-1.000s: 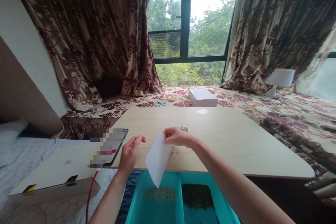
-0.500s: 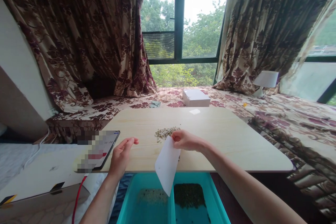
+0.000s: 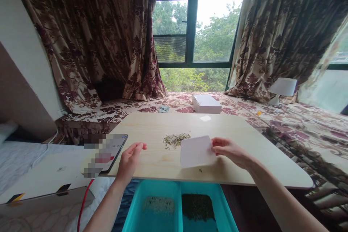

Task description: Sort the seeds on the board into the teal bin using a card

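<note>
My right hand (image 3: 224, 147) pinches a thin white card (image 3: 197, 151) by its right edge, between thumb and fingers. The card is held tilted above the front middle of the light wooden table (image 3: 258, 152). Just behind its left side lies a loose pile of small greenish-brown grains (image 3: 175, 140), with a few stray ones near the front edge. Over the table's left part hovers my left hand (image 3: 132, 157), its fingers curled together and thumb against them; nothing shows in it. Below the table edge stands a turquoise two-part bin (image 3: 181, 203), with pale grains (image 3: 160, 204) left and dark ones (image 3: 198, 206) right.
A phone or tablet (image 3: 115, 154), partly blurred out, lies at the table's left end, with a red cable (image 3: 84, 203) hanging from it. Behind the table are a white box (image 3: 207, 104) and a lamp (image 3: 283, 87). A large carton (image 3: 49, 185) rests at the left.
My right hand has swung the card right and up, from hanging over the bin's edge to above the table. The grain pile shows more fully. My left hand has stayed nearly still.
</note>
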Available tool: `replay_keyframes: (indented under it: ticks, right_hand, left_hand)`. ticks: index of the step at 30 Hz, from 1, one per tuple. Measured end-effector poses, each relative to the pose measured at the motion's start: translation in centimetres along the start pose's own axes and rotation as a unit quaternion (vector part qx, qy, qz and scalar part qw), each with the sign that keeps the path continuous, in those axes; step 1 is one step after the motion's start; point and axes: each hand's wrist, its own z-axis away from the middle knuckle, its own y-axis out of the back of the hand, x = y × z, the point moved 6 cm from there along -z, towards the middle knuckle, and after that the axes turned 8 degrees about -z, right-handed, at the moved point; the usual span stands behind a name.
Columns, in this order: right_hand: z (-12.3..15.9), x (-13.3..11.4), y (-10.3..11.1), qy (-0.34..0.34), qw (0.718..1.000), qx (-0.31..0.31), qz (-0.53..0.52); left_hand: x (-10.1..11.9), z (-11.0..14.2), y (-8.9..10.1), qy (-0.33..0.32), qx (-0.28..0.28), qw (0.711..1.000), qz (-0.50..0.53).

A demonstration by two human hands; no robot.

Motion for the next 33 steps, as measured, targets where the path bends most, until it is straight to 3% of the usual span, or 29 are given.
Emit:
replay_keyframes:
  ticks: [10,13,16,19,22,26,29,33]
  right_hand:
    - [5.1,1.4,-0.5,-0.014,0.999,0.021,-0.027]
    - [6.1,1.5,1.2,0.024,0.993,0.095,-0.065]
    - [6.8,2.1,3.2,0.059,0.962,0.212,-0.164]
    - [6.6,2.8,3.4,0.047,0.942,0.255,-0.212]
    - [5.7,2.6,2.9,0.069,0.940,0.282,-0.178]
    - [4.3,1.7,2.9,0.137,0.927,0.338,-0.089]
    - [3.6,1.8,2.9,0.144,0.925,0.349,-0.037]
    - [3.9,2.2,2.9,0.140,0.925,0.352,0.001]
  left_hand:
    - [0.4,0.1,0.0,-0.008,0.005,1.000,-0.003]
    - [0.7,0.2,0.1,-0.008,0.006,1.000,-0.004]
    - [0.9,0.2,0.1,-0.008,0.007,1.000,-0.006]
    - [1.0,0.2,-0.3,-0.020,-0.004,0.999,-0.024]
    - [1.7,0.3,-1.1,-0.094,-0.009,0.989,-0.114]
    - [2.7,1.0,-2.6,-0.220,0.000,0.935,-0.277]
    - [2.7,1.2,-3.0,-0.244,0.009,0.913,-0.326]
    - [2.5,1.2,-2.9,-0.248,0.012,0.911,-0.330]
